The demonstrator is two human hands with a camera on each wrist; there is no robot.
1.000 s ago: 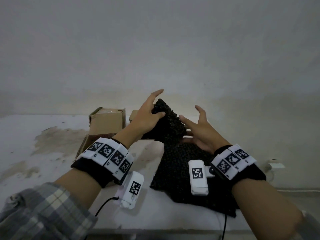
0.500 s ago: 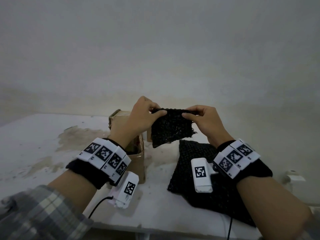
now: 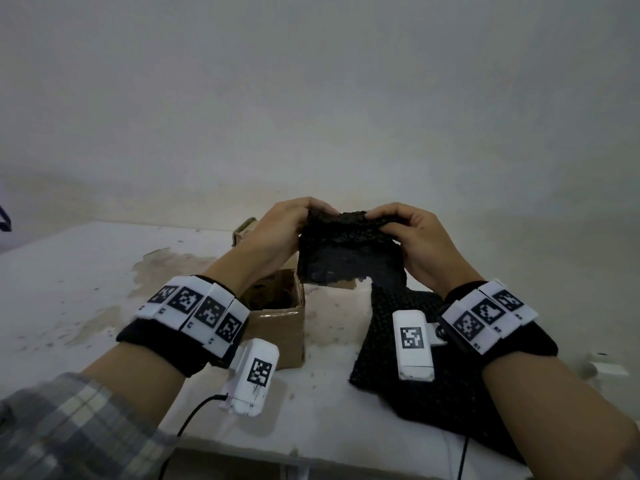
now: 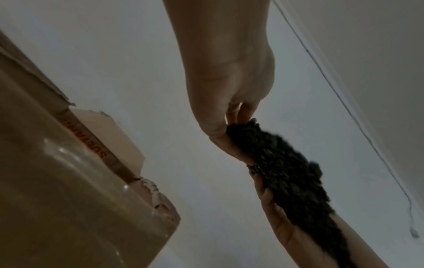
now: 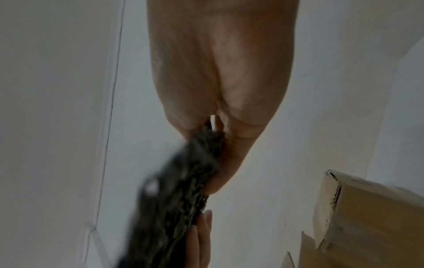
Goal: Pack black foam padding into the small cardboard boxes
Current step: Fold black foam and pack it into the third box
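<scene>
Head view: left hand [image 3: 280, 230] and right hand [image 3: 412, 237] pinch the foam piece's [image 3: 346, 251] top corners, fingers curled tight; below the grip, an open cardboard box [image 3: 277, 323]. Wrist views: 2 thumbs clamp the foam edge.

Both hands, left [image 3: 277, 226] and right [image 3: 412, 233], raised, fingers pinched.

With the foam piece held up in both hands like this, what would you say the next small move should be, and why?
Probably lower the foam piece to the left, into the open cardboard box. The left hand and right hand each pinch a top corner, so the piece hangs above the table, just right of the box's open top. It looks about as wide as the box, so it may need bending.
</scene>
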